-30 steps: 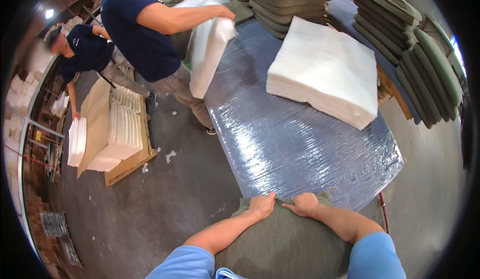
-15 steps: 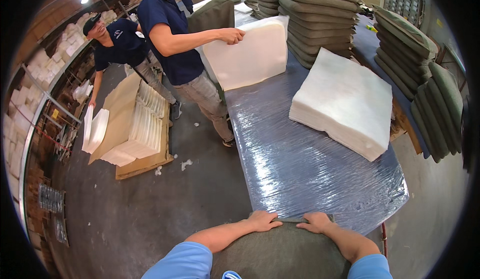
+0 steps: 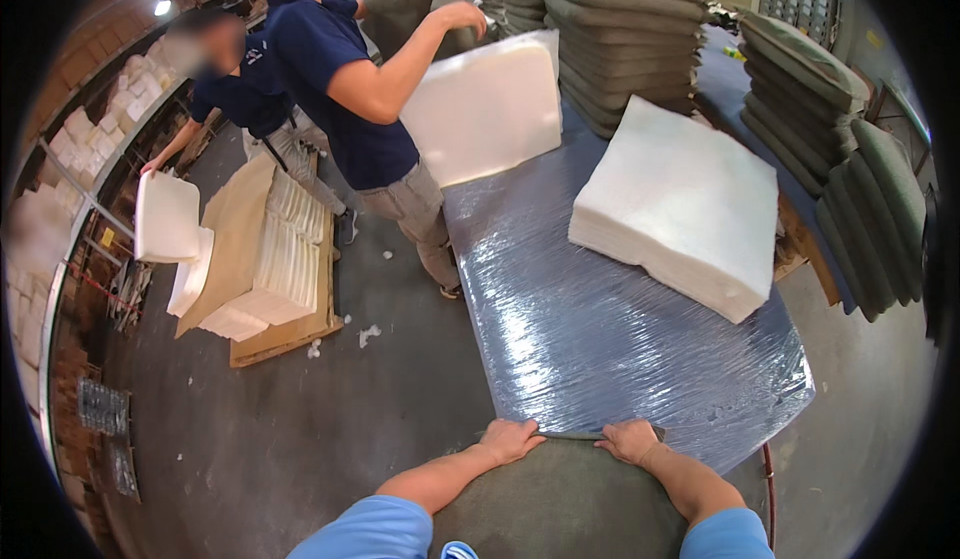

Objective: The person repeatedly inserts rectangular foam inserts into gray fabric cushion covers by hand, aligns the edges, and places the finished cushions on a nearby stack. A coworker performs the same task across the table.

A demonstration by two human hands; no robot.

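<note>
My left hand (image 3: 508, 441) and my right hand (image 3: 629, 440) both grip the top edge of an olive-green cushion cover (image 3: 565, 504) held against the near end of a plastic-wrapped table (image 3: 600, 339). A square white foam block (image 3: 680, 204) lies flat on the table's far right. A person in a dark blue shirt (image 3: 350, 89) stands at the table's left side and holds another white foam block (image 3: 490, 109) upright on its edge.
Stacks of green cushions (image 3: 620, 29) stand behind the table and along the right (image 3: 850, 149). A pallet with white foam pieces and cardboard (image 3: 265, 259) sits on the floor at left, where a second person (image 3: 235, 89) bends holding a foam piece (image 3: 165, 217).
My view has shifted, so the table looks farther off. The standing person has tilted the white foam block more upright. My hands stay on the cover's edge.
</note>
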